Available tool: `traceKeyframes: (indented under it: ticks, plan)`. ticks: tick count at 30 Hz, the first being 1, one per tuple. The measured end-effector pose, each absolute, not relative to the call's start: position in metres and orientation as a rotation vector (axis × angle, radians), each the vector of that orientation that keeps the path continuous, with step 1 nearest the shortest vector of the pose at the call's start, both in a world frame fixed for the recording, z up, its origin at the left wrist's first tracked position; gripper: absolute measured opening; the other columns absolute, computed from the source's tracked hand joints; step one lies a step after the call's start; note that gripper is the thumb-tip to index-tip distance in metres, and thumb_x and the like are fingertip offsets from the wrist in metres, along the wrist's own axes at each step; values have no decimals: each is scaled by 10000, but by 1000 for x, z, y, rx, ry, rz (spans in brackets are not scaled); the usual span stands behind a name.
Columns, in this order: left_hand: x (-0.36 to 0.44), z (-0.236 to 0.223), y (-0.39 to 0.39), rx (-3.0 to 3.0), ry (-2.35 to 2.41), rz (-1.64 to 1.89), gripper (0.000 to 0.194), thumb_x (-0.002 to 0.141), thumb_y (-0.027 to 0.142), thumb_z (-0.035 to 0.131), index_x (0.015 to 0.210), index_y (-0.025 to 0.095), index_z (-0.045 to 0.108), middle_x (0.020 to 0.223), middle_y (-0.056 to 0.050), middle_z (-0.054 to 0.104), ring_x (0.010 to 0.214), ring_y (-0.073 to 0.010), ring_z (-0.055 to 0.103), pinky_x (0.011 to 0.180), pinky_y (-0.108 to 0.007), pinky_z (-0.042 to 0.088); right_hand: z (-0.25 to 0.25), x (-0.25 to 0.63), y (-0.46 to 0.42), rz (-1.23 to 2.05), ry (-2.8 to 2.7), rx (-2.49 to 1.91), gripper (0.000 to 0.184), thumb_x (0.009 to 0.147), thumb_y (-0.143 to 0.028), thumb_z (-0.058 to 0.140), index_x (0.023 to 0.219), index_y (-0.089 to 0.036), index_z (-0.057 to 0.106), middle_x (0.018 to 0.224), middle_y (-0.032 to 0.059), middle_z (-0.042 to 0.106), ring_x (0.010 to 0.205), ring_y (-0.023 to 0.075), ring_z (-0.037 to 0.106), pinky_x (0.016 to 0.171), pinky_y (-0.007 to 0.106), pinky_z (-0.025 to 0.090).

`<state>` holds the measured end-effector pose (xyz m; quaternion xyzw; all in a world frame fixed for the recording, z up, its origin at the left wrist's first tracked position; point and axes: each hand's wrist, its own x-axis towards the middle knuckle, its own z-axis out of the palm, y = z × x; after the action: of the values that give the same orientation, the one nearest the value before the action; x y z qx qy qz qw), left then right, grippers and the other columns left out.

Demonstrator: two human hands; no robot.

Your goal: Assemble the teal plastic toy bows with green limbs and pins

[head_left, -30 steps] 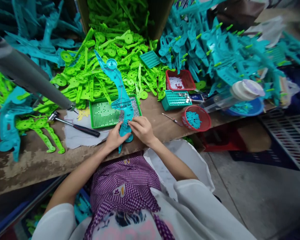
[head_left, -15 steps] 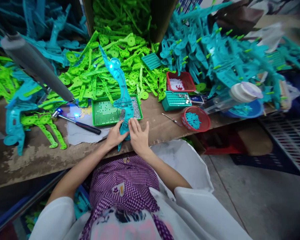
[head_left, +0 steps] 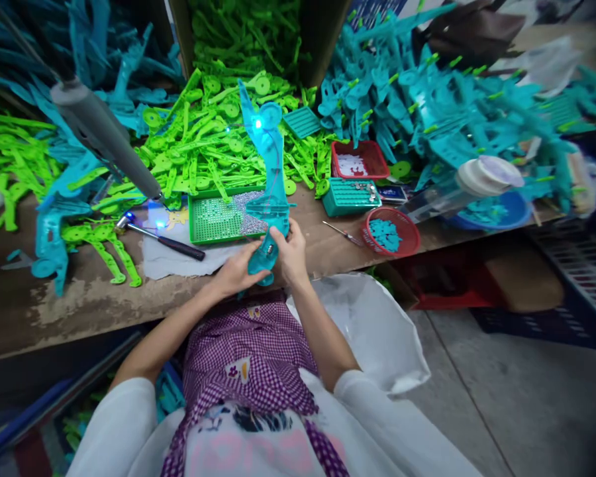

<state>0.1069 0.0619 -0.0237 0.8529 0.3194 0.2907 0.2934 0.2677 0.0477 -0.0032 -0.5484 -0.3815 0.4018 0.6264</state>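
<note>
Both hands hold a long blue translucent plastic part, raised over the table's front edge, with a light shining near its far end. My left hand wraps its near end from the left, thumb across it. On the right side, my right hand grips it with the thumb on top. A small dark piece shows in the part between the hands. Just beyond lies a green tray of small silvery pieces, partly covered by the part. A hammer rests on a white cloth to the left.
Piles of green plastic parts and blue parts fill the back. A grey power screwdriver hangs at left. To the right are a red basket, a teal basket, a screwdriver and a clear jar.
The blue part has been lifted, turned and shifted to the right. My right hand has gone from lying flat on it to gripping its side. The view has shifted slightly.
</note>
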Motion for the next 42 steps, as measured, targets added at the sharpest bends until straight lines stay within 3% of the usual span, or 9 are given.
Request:
traceKeyframes:
  ticks: [3, 7, 13, 16, 19, 24, 27, 30, 42]
  plan:
    - [97, -20, 43, 2449, 896, 837, 744, 856, 441, 667, 1468, 151, 358, 1506, -227, 407, 1416, -324, 385, 1125, -512, 383, -11, 257, 42, 931, -711, -1253, 407, 786, -486, 673, 1080, -222, 577, 947, 58, 712, 869, 202, 686, 824, 372, 571]
    - [86, -20, 32, 2507, 1134, 888, 424, 940, 379, 561, 1333, 217, 552, 1361, -138, 592, 1396, -305, 421, 1189, -595, 214, -29, 262, 31, 965, -801, -1383, 419, 803, -523, 631, 1070, -201, 600, 1000, 69, 698, 924, 208, 660, 898, 407, 536]
    - [90, -17, 49, 2495, 1150, 914, 235, 968, 270, 501, 1085, 215, 697, 1094, -67, 729, 1302, -254, 538, 1157, -565, 344, 7, 275, 19, 222, -1120, -1719, 568, 893, -469, 528, 1406, -236, 450, 1347, 173, 465, 1184, 283, 541, 988, 500, 448]
    - [90, -13, 53, 2553, 1053, 804, 212, 947, 238, 509, 1012, 231, 711, 1050, -59, 742, 1245, -237, 584, 1155, -525, 364, 36, 258, 22, 177, -1777, -1599, 390, 925, -369, 528, 1308, -310, 571, 1295, 108, 571, 1250, 279, 505, 1016, 474, 399]
    - [85, -8, 47, 2553, 1028, 775, 198, 938, 228, 516, 929, 241, 713, 1012, -49, 750, 1159, -223, 637, 1156, -501, 342, 44, 246, 33, 322, -2071, -1455, 221, 954, -337, 510, 1073, -297, 692, 1117, 44, 699, 1119, 236, 591, 983, 455, 372]
    - [81, -6, 24, 2234, 1319, 1147, 127, 924, 290, 593, 938, 229, 704, 1053, -51, 746, 1040, -216, 685, 1102, -517, 358, 25, 254, 43, 761, -1709, -1262, 219, 928, -405, 557, 877, -250, 704, 921, 26, 740, 943, 200, 656, 897, 400, 456]
    - [87, -4, 22, 1886, 1438, 1271, 177, 916, 357, 604, 952, 213, 701, 988, -55, 751, 959, -196, 693, 955, -419, 497, 17, 258, 44, 1111, -1455, -1140, 221, 865, -429, 633, 1012, -267, 670, 861, 5, 718, 850, 182, 662, 805, 358, 510]
    - [94, -1, 31, 1811, 1368, 1236, 208, 905, 401, 612, 915, 228, 727, 927, -39, 757, 904, -194, 694, 884, -386, 522, 14, 257, 45, 1331, -1243, -1058, 419, 796, -450, 699, 1146, -274, 551, 749, -40, 658, 717, 155, 637, 695, 313, 518]
    - [79, 16, 63, 1958, 1021, 938, 76, 792, 307, 759, 815, 235, 759, 845, -26, 748, 879, -200, 677, 856, -380, 463, 26, 281, 56, 1753, -1464, -868, 387, 840, -448, 667, 1061, -228, 438, 757, -40, 597, 715, 115, 572, 676, 261, 436]
